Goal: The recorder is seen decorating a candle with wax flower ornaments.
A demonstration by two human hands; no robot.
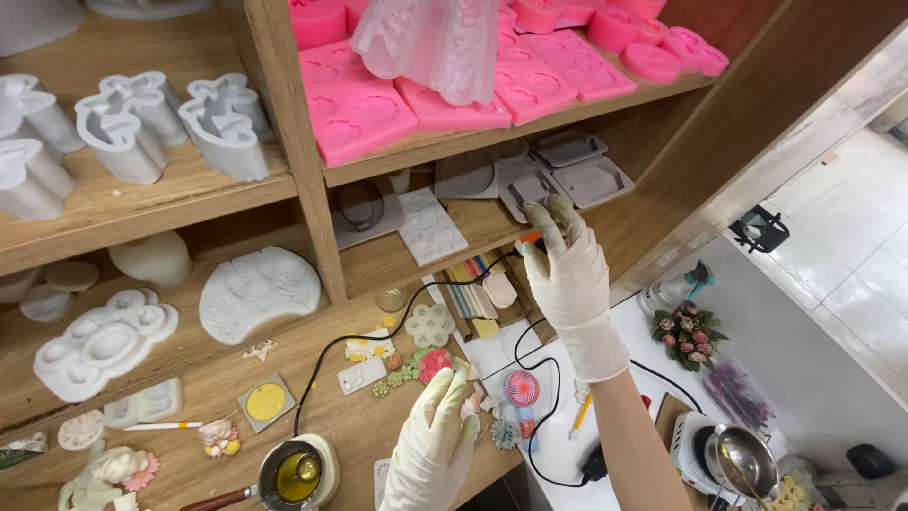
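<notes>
Up on the wooden shelf unit (284, 123), the right hand (567, 270), in a white latex glove, reaches to the far right of the middle shelf, its fingertips (550, 216) closing narrowly on a small orange-tipped object (531, 237) where a thin black cord (397, 326) ends; whether it truly grips I cannot tell. The cord's long axis runs from that hand down and left towards a small metal pot of yellow liquid (295, 473) at the near edge. The left hand (435, 440), also gloved, hangs open and empty nearer the viewer, so the right is closer. Flat grey silicone moulds (577, 170) lie just beyond the fingertips. Square pink moulds (454, 95) fill the shelf above, white moulds (142, 123) the left bays; a yellow disc on a square card (266, 402) lies low.
</notes>
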